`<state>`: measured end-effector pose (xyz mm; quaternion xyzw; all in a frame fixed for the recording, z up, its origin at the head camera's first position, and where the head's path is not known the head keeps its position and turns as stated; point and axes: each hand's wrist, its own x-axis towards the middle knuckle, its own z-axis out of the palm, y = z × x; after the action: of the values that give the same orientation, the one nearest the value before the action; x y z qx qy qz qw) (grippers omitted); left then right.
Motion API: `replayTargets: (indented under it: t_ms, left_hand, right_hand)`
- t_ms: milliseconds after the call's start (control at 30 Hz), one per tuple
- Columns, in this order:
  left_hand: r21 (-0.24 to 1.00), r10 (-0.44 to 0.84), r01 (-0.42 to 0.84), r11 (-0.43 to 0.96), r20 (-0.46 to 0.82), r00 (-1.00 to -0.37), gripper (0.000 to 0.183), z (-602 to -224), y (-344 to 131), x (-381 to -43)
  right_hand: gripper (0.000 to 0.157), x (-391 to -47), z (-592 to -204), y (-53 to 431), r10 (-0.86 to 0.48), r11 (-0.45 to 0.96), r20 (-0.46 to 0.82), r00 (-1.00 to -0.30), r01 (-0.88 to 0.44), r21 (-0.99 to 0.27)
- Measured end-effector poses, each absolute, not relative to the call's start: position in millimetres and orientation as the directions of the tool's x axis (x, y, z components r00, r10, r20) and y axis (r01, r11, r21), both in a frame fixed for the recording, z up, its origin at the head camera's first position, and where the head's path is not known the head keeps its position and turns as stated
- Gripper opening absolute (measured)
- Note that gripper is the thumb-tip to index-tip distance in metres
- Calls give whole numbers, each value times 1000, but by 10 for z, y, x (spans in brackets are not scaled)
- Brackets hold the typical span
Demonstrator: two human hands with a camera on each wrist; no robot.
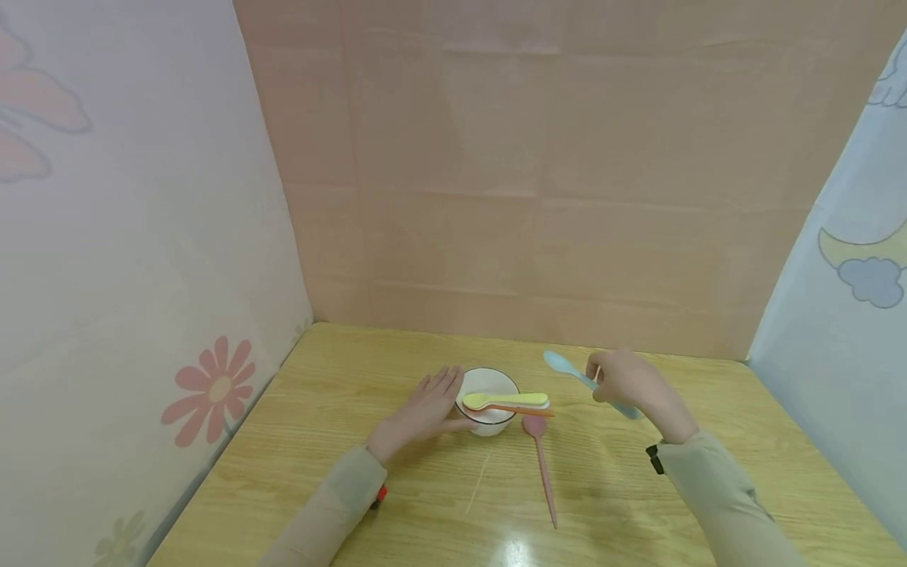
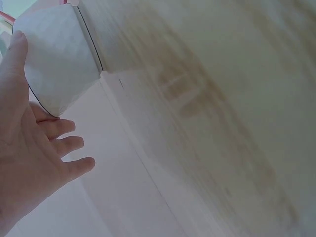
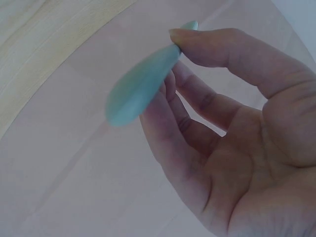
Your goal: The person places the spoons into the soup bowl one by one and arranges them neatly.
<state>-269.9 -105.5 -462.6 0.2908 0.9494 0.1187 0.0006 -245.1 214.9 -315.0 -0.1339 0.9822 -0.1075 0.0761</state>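
So, light blue spoon (image 3: 140, 89): in the right hand (image 1: 627, 379), thumb and fingertips on its handle; held up over the table (image 1: 283, 441), right of the bowl (image 1: 494, 381), spoon head angled toward the far left.
Right hand: pinching the light blue spoon, other fingers bent in behind the thumb.
Left hand (image 1: 425, 409): fingers spread and mostly straight, thumb and index finger against the bowl's outer wall.
Bowl: white, dark rim, upright on the table; contains yellow spoon (image 1: 506, 400), orange spoon (image 1: 527, 410) and a whitish handle (image 1: 544, 405) mostly hidden beneath the yellow one; all handles stick out over the right rim.
Pink spoon (image 1: 543, 472): flat on the table, head just beside the bowl, handle toward the person; contact with bowl, cannot tell.
Counts: 1 bowl; 4 clearly visible spoons (light blue, yellow, orange, pink); 1 whitish handle; 2 hands.
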Motion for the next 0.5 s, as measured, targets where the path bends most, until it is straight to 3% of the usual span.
replayTargets:
  t_ms: [500]
  left_hand:
    - [250, 547, 541, 803, 51, -836, 101, -4621, -1054, -2706]
  right_hand:
    - [24, -2566, -3087, 1922, -318, 938, -151, -936, -287, -196]
